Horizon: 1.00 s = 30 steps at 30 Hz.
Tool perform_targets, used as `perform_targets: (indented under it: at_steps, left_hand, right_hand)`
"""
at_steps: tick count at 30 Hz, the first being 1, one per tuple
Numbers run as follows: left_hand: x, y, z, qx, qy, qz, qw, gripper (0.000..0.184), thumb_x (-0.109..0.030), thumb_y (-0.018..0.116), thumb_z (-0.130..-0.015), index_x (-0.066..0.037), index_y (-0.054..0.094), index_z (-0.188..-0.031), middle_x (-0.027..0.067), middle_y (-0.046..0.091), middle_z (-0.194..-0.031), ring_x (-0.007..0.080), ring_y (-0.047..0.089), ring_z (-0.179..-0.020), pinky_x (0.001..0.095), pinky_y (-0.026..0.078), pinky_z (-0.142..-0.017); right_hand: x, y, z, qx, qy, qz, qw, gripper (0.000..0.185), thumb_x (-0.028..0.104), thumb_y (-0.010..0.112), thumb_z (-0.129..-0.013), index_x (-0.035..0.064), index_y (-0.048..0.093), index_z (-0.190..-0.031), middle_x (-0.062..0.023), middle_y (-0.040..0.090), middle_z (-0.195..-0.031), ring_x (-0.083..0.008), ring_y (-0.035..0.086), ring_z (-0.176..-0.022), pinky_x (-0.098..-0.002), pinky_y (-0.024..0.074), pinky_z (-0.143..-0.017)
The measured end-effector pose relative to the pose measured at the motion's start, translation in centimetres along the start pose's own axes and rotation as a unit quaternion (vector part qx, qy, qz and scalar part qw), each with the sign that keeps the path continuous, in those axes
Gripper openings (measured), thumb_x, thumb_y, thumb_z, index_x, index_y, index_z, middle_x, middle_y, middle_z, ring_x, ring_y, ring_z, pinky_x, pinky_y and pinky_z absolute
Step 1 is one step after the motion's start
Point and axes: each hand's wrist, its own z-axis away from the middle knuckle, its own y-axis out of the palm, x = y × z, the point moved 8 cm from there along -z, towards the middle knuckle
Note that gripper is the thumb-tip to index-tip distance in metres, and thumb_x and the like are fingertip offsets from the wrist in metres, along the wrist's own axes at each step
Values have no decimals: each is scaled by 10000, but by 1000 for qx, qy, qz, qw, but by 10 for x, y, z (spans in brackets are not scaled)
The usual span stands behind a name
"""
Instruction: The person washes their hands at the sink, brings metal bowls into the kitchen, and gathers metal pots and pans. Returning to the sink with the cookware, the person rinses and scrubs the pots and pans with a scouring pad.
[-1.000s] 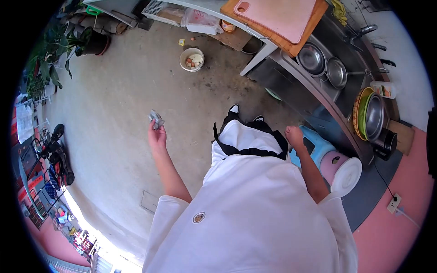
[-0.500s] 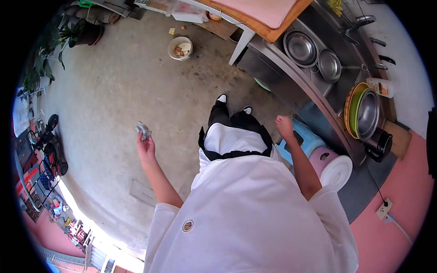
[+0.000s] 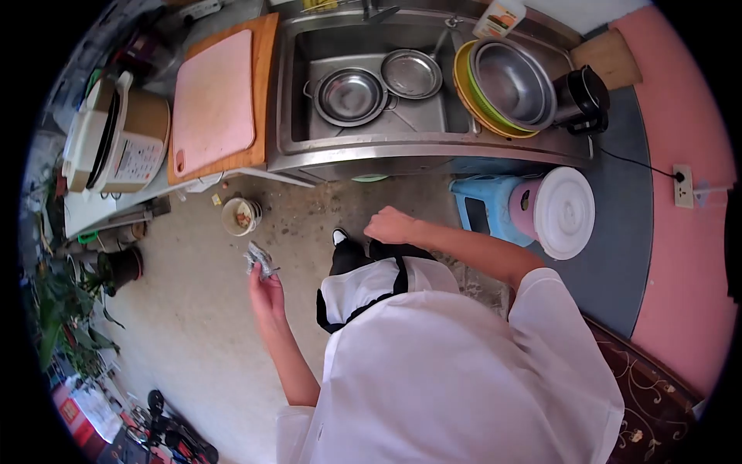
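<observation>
A crumpled grey, partly see-through wad point(image 3: 260, 260) is pinched in the fingertips of my left hand point(image 3: 267, 292), held out over the concrete floor. My right hand point(image 3: 390, 225) is curled closed in front of my body, above my feet; whether anything lies inside it is hidden. Just beyond my left hand, a small white bucket point(image 3: 240, 216) with scraps in it stands on the floor. Farther ahead is a steel sink point(image 3: 417, 127) holding two round metal pans, one point(image 3: 350, 97) with two handles and one point(image 3: 411, 74) beside it.
Left of the sink, a pink cutting board point(image 3: 215, 104) lies on a wooden board, beside a rice cooker point(image 3: 131, 143). Stacked basins point(image 3: 512, 83) and a black kettle point(image 3: 581, 100) stand right. Below are a blue stool point(image 3: 495, 205) and lidded pink bucket point(image 3: 565, 213).
My view and body have turned right, bringing the sink ahead. My right hand has moved inward across my front. My left hand still holds the grey wad.
</observation>
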Motion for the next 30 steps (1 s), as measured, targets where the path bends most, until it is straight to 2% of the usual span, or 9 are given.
perform_targets:
  at_steps: [4,8,11,14,17,20,24,27,30]
  left_hand:
    - [19,90,-17,99,-54,-69,991,320,-20,545,-793,26,488,-1106,84,560,-1090,158,553,-966,271,470,-817]
    - [36,155,-30,129,-66,-100,984,362,-16,532,-795,20,456,-1148,96,553,-1100,180,551,-968,294,459,-849]
    - [46,181,-37,137,-86,-106,981,305,-37,520,-813,39,478,-1106,131,583,-1018,213,576,-923,290,495,-795]
    - [54,184,-67,156,-124,-142,970,376,-28,531,-800,32,436,-1159,115,553,-1093,202,552,-967,308,455,-864]
    - [62,197,-98,137,-131,-140,972,352,-32,534,-800,32,449,-1135,108,562,-1067,194,559,-946,300,464,-844]
    - [66,200,-142,121,-175,-144,967,345,-45,569,-782,17,469,-1106,98,568,-1048,161,565,-926,267,481,-801]
    - [68,249,-171,117,-176,-115,971,463,5,559,-764,13,414,-1203,95,522,-1147,172,530,-993,265,466,-818]
    - [77,280,-185,147,-179,-139,963,368,0,545,-780,1,468,-1139,86,546,-1105,168,549,-963,275,467,-808]
    - [80,283,-215,137,-163,-143,966,284,-9,547,-788,-6,504,-1068,70,574,-1043,158,564,-922,280,472,-798]
  right_hand:
    - [-10,-43,12,-98,58,-86,990,134,147,503,-720,65,581,-647,-140,585,-642,-328,586,-643,-441,456,-573]
    - [-67,-42,52,-209,238,-125,940,85,119,533,-657,55,579,-626,-132,581,-625,-315,591,-636,-430,467,-579]
    - [-91,-2,75,-155,304,-127,931,63,120,554,-628,66,582,-614,-123,580,-613,-305,595,-638,-419,472,-574]
    - [-97,-3,71,-109,271,-127,948,62,119,554,-628,72,582,-599,-117,582,-612,-299,593,-628,-414,472,-571]
    - [-124,-23,69,-159,330,-226,903,67,111,529,-643,76,577,-613,-121,582,-627,-302,587,-652,-409,472,-582]
    - [-140,-38,50,-172,290,-166,927,87,140,526,-660,79,581,-630,-126,572,-634,-299,581,-674,-417,475,-596]
    - [-137,-70,7,20,230,-158,960,76,164,545,-653,100,580,-630,-105,576,-645,-288,582,-671,-420,470,-597]
    - [-161,-88,-16,-87,297,-243,919,72,147,530,-664,99,563,-621,-110,575,-656,-317,568,-660,-436,446,-650]
    - [-169,-115,-35,-159,268,-236,921,86,142,526,-670,96,539,-599,-116,565,-632,-330,560,-646,-435,441,-617]
